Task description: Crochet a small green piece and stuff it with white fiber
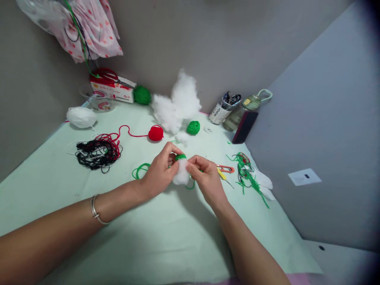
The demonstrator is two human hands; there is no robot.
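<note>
My left hand (160,170) and my right hand (204,176) meet over the middle of the pale green table (148,237). Between them they pinch a small green crocheted piece (180,157) with a tuft of white stuffing (181,175) bulging out below it. The left fingers are closed on the green piece from the left. My right hand's fingers are closed on the stuffing from the right. A loose green yarn strand (139,170) trails from the piece onto the table at the left.
A red yarn ball (156,133), small green ball (193,127), larger green ball (142,95) and white stuffing pile (178,103) lie behind. Black-and-red tangle (97,152) and white yarn (80,117) at left. Orange snips (226,169), green scraps (247,174), jar (221,109), bottle (243,111) at right.
</note>
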